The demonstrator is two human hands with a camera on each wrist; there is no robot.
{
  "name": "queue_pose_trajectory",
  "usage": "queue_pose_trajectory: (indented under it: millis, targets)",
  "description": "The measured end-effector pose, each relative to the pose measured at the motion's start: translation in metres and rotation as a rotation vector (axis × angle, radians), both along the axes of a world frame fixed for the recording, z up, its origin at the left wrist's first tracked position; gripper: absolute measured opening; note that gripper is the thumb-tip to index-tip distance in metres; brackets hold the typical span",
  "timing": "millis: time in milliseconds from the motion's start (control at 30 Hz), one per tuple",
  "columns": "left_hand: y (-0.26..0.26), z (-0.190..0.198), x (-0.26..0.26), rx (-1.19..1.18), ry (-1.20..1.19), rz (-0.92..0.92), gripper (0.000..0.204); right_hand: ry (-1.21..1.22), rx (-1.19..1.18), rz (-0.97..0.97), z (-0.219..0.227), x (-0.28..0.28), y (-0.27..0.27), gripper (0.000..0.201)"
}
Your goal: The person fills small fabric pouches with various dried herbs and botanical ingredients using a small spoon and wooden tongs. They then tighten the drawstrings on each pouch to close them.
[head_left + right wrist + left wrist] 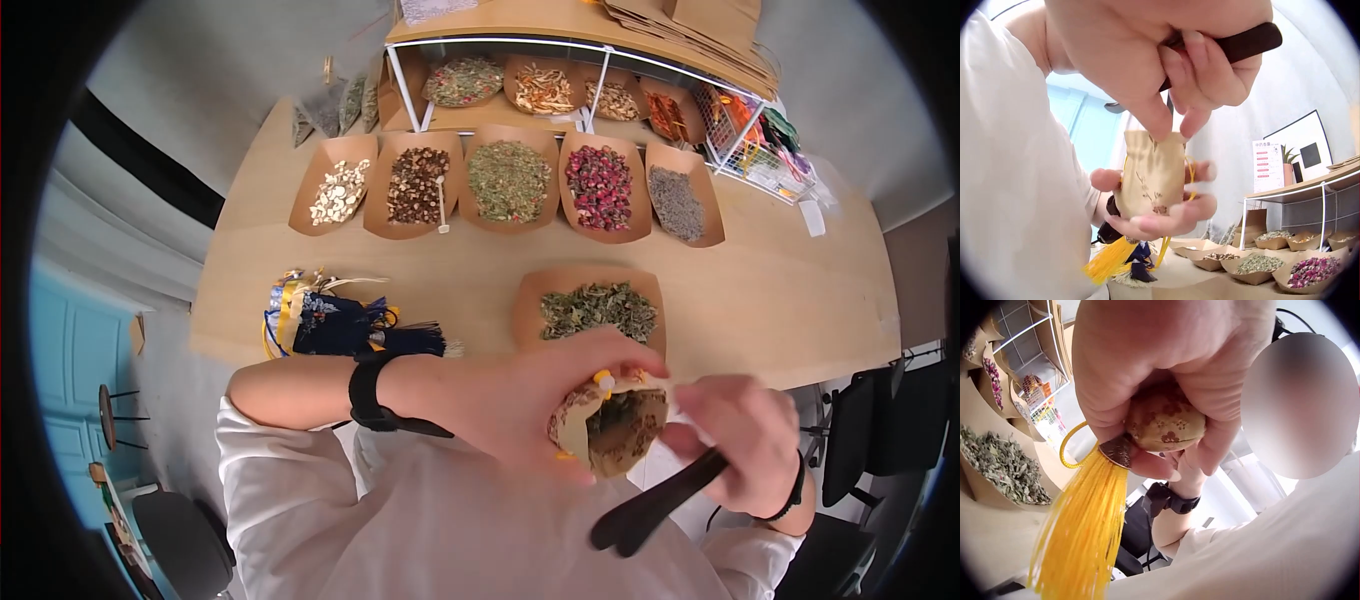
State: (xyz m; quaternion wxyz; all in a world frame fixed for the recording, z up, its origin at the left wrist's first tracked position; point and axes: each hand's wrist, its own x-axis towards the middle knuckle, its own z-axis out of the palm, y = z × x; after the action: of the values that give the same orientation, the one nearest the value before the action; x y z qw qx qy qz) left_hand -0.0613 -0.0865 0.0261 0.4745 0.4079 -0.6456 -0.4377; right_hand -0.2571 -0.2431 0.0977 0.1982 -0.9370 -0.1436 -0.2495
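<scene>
My left hand grips a small cream drawstring pouch with a brown flower pattern, held upright with its mouth gaping. Dried leaves show inside it in the head view. From the pouch hangs a yellow tassel. My right hand holds a dark tool with two rounded ends pointing down to the left in the head view. Its thumb and fingertip are right at the pouch's rim in the right wrist view. Just beyond the hands lies a paper tray of dried green leaves.
Behind stands a row of paper trays with white pieces, brown bits, green herbs, rosebuds and lavender-grey buds. A small white spoon rests in one. Navy tasselled pouches lie left; a white-framed shelf stands behind.
</scene>
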Motion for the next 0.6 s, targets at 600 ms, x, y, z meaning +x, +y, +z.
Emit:
queue_pose_trajectory:
  millis: [600]
  targets:
    - [0.01, 0.041, 0.053, 0.251, -0.296, 0.064, 0.075, 0.185, -0.248, -0.255, 0.027, -0.002, -0.004, 0.04]
